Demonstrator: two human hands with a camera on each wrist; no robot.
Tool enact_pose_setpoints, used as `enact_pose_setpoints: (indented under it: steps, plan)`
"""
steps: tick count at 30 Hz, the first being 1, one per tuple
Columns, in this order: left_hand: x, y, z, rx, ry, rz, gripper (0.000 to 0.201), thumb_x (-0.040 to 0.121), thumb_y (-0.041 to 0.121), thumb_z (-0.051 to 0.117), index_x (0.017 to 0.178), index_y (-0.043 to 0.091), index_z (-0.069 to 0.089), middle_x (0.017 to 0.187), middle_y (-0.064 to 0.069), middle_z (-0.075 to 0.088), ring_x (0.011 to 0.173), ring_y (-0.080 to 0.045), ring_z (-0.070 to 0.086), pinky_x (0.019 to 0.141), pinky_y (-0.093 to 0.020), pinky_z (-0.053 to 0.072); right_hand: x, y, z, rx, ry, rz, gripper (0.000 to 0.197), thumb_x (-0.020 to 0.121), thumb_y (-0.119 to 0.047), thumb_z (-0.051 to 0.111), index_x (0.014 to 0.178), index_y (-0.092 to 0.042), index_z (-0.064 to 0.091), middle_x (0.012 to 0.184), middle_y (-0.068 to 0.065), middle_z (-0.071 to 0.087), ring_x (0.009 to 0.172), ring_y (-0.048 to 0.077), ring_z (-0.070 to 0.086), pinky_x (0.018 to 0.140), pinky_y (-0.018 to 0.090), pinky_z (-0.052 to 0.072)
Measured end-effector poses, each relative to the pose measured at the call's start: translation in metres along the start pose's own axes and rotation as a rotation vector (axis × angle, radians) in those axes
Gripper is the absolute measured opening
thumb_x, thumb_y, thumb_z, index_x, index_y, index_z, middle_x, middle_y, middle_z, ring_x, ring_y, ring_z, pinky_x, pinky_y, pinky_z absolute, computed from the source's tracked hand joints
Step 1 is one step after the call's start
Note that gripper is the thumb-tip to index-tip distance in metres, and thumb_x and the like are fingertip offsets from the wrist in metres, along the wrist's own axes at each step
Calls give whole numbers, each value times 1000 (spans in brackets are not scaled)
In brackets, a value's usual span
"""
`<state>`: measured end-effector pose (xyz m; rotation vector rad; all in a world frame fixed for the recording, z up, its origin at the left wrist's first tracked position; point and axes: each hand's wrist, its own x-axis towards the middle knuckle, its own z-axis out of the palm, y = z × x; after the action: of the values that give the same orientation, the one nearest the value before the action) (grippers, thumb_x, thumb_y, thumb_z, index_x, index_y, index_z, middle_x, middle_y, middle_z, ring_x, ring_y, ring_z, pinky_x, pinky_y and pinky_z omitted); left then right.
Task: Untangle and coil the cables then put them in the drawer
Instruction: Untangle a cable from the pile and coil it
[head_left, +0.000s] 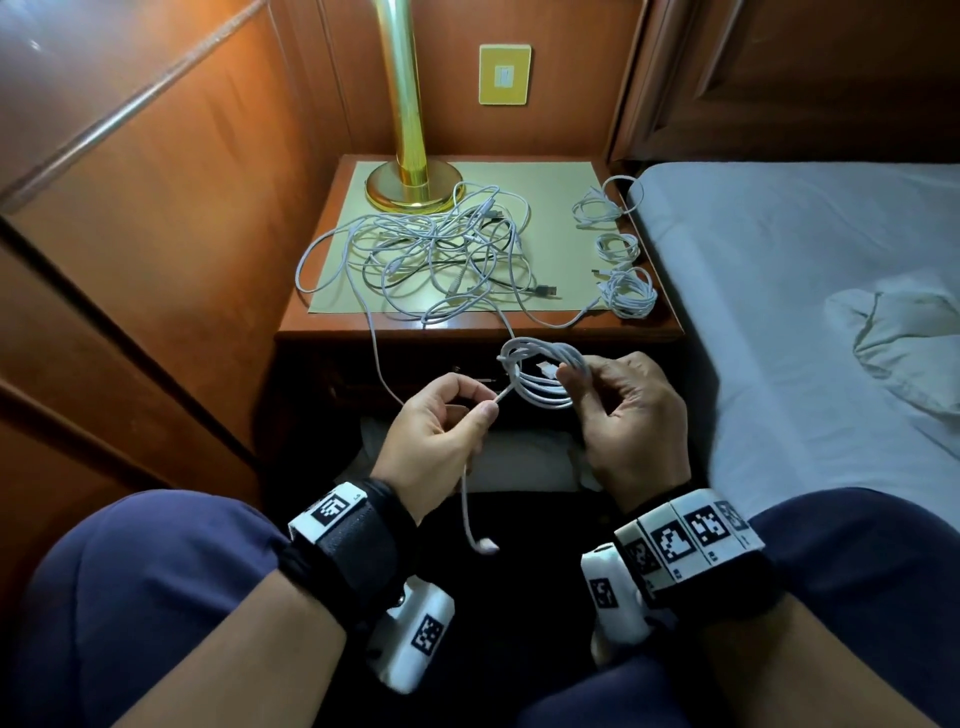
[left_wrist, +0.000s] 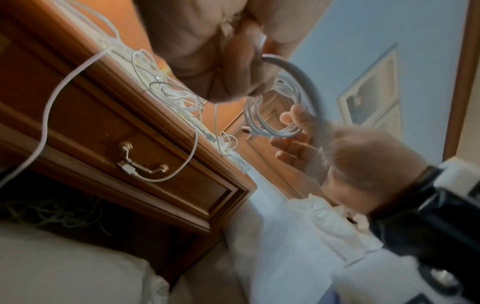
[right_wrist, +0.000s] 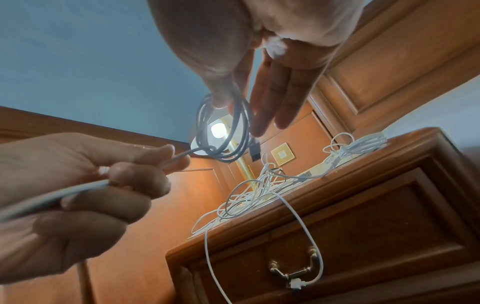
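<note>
Gripping the coil (head_left: 540, 375) at its rim, the right hand (head_left: 631, 415) is keeping the loops stacked, while the left hand (head_left: 441, 431) is pinching the tail for wrapping; the tangle (head_left: 431, 249) is lying on the table (head_left: 332, 325) above the closed drawer (left_wrist: 124, 148).

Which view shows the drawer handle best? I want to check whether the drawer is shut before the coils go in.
The left wrist view: the drawer handle shows on the whole shut drawer front, a cable plug hanging against it. The right wrist view shows it near the frame's bottom. In the head view the front lies in shadow and the handle is barely discernible.
</note>
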<state>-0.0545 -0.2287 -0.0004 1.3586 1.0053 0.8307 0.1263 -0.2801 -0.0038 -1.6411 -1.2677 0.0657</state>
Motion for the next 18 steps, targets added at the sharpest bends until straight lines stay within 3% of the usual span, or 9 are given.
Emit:
enact_pose_setpoints:
  steps: [3, 7, 13, 18]
  plan:
    - [-1, -9, 1, 152, 1, 48, 9, 94, 11, 66, 86, 16, 66, 69, -9, 68, 52, -16, 57, 47, -25, 48, -1, -2, -1, 41, -18, 11, 27, 92, -40, 65, 98, -18, 78, 81, -1, 60, 73, 8, 59, 70, 7, 42]
    - [-2, -16, 3, 272, -10, 92, 9, 88, 15, 75, 85, 21, 69, 75, -2, 73, 66, -14, 68, 65, -32, 58, -4, -10, -1, 174, -47, 25, 21, 93, -37, 66, 97, -20, 77, 80, -6, 65, 79, 4, 64, 74, 12, 45]
    - [-10, -1, 10, -167, -105, -57, 17, 91, -7, 64, 105, -3, 57, 95, -28, 70, 79, -35, 73, 68, -37, 61, -10, -15, 6, 339, -113, 130, 16, 91, -32, 72, 93, -17, 78, 84, -5, 74, 82, 9, 71, 76, 24, 53]
    - [-9, 3, 10, -382, -63, -109, 26, 89, -5, 65, 114, -5, 55, 102, -28, 69, 86, -32, 73, 78, -35, 61, -10, -17, 4, 391, -125, 179, 14, 90, -31, 74, 88, -17, 75, 77, -4, 74, 74, 11, 70, 71, 27, 54]
